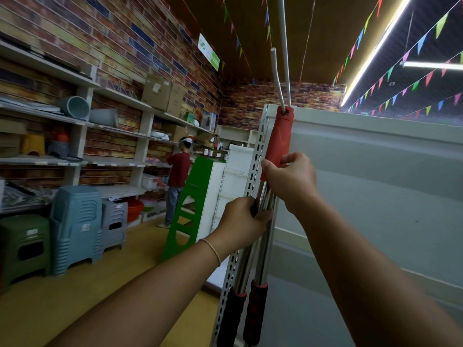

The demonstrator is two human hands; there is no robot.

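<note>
Setting: we stand in a shop aisle with brick-pattern walls, a yellow floor (75, 299) and lines of coloured bunting (421, 43) strung under the ceiling.
Poles: two chrome poles (263, 249) stand nearly upright, side by side in front of us. They sit close against the perforated upright (255, 156) of a white shelf unit (375, 171).
Upper end: a red sleeve (279, 136) covers the tops of the poles, and two white prongs (284, 58) rise from it towards the ceiling.
Lower end: each pole carries a dark foam grip (254, 311) with a red collar. The very bottom runs out of view.
Left hand: our left hand (246, 216) grips the chrome section below the sleeve. Its fingers (250, 204) are curled round the poles, with the thumb on the near side.
Right hand: our right hand (290, 179) holds the lower part of the red sleeve, just above the left hand. Its fingers (288, 159) are wrapped round the sleeve and the thumb presses on its left edge.
Wrist: a thin bracelet (213, 249) circles the left wrist.
Left wall: wall shelves (112, 161) hold grey pipes, buckets and cardboard boxes (160, 93). Stacks of plastic stools (75, 221) stand on the floor below.
Background: a person in a red shirt (178, 169) stands at the shelves, beside a green end panel (190, 204).
</note>
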